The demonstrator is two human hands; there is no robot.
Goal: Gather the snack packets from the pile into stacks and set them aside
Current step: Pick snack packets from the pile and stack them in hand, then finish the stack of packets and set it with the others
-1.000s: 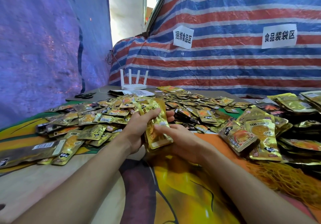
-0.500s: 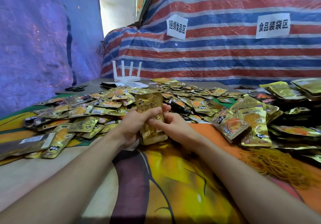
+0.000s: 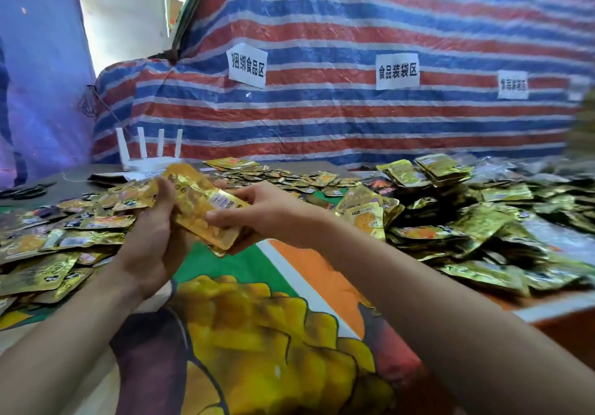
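Left hand (image 3: 154,237): set on its edge, wrist low, fingers curled up against the left side of a thin stack of gold foil snack packets (image 3: 201,204). Grip is closed on the stack, and the thumb is hidden behind it.

Right hand (image 3: 260,208): closed on the same stack from the right. One digit lies across the top face, just beside a white printed label on the uppermost packet. The other fingers pass underneath.

Stack position: held between both hands, clear of the table and tilted. The far-left end is high and the near-right end is low. It hangs over the green and orange part of a colourful printed table cloth (image 3: 257,334).

Loose packets:
- A flat scatter of gold foil packets (image 3: 64,241) lies on the cloth left of the left hand, overlapping and unsorted.
- A shallower far spread of packets (image 3: 283,176) lies beyond the hands.
- A deeper heap of gold and dark-green foil packets (image 3: 476,231) lies right of the right forearm. Several squared-up bundles of packets (image 3: 425,170) sit at its far edge.

Surroundings:
- A white router with four upright antennas (image 3: 148,154) stands at the far left of the table.
- A red, white and blue striped tarpaulin (image 3: 354,118) hangs behind the table and carries white paper signs with black characters (image 3: 397,71).
- A blue sheet (image 3: 38,76) hangs at the left.
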